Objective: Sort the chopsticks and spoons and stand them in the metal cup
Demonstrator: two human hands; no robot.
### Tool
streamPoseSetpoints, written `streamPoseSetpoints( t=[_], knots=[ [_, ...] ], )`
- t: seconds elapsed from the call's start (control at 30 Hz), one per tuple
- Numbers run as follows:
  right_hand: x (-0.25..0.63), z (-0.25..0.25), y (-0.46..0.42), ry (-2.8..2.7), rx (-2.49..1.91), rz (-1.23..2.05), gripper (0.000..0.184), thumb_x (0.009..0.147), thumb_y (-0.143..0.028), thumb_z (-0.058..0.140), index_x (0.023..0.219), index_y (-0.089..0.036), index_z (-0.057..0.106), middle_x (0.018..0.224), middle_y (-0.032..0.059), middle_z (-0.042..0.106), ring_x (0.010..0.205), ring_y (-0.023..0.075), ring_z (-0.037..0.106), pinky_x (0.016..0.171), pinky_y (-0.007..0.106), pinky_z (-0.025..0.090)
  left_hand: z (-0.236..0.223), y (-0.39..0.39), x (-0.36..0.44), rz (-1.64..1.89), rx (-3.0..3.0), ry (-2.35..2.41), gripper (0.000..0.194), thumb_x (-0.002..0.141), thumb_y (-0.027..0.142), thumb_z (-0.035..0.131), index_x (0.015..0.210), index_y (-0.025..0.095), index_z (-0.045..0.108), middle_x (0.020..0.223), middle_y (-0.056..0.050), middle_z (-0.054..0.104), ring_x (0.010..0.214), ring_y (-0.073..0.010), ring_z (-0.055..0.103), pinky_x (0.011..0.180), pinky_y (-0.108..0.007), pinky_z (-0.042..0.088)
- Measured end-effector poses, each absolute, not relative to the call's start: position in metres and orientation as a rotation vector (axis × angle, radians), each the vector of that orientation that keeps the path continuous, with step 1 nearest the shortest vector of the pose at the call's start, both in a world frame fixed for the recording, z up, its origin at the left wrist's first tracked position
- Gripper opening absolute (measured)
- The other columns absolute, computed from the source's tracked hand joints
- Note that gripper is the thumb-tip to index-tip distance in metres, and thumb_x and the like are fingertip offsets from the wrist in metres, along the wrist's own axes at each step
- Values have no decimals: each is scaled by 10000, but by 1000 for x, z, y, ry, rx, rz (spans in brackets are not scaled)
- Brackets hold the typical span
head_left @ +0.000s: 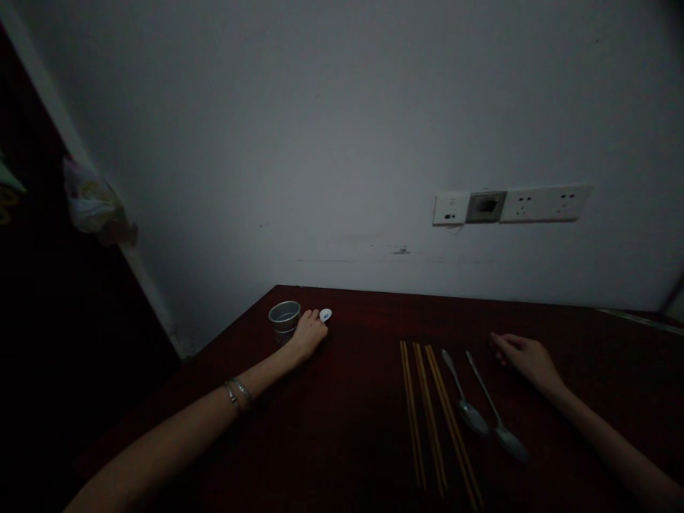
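My left hand [310,334] is closed at the far left of the table, right beside a round metal cup [283,324]. A small white oval piece [325,315] with a dark mark sticks out past its fingers; the hand hides the rest of it. My right hand [526,360] rests on the table at the right, fingers loosely apart and nothing in them. Nearest to it lies a metal spoon [496,417], bowl toward me. A second metal spoon [464,399] lies to the left of that one. Further left are several wooden chopsticks [427,413], laid out in pairs.
The dark red table [347,413] meets a pale wall [342,142] at its back edge. A row of sockets [545,205] is set in the wall at the right. At the left a plastic bag [93,203] hangs near a dark door [64,320].
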State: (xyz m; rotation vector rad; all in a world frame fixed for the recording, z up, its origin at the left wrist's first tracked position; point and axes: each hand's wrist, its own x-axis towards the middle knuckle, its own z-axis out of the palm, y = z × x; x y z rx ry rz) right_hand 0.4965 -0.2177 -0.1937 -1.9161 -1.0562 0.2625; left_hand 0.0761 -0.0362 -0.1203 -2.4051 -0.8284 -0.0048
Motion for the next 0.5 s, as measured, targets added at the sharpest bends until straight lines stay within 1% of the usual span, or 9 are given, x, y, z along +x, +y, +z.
streamPoseSetpoints(
  t=[0.17, 0.33, 0.5],
  knots=[
    [493, -191, -218, -1043, -1890, 248, 448, 663, -568, 478, 626, -146, 624, 476, 50, 594, 430, 159, 552, 438, 249, 401, -103, -31, 77, -72, -2416, -773, 135, 786, 92, 509, 758, 84, 641, 741, -120, 631, 846, -234, 492, 678, -324, 299],
    [493, -190, -215, -966, -1801, 357, 431, 650, -553, 513, 625, -135, 618, 488, 53, 583, 433, 149, 546, 425, 247, 416, -72, -27, 82, -230, -2461, -684, 102, 768, 93, 514, 784, 118, 611, 793, -87, 614, 890, -220, 467, 739, -323, 311],
    [485, -176, -209, -888, -1730, 470, 421, 625, -546, 564, 628, -128, 616, 527, 72, 591, 434, 135, 533, 404, 243, 417, -38, -28, 96, -361, -2535, -576, 166, 800, 88, 452, 847, 134, 604, 801, -72, 601, 846, -198, 452, 725, -304, 319]
  ],
)
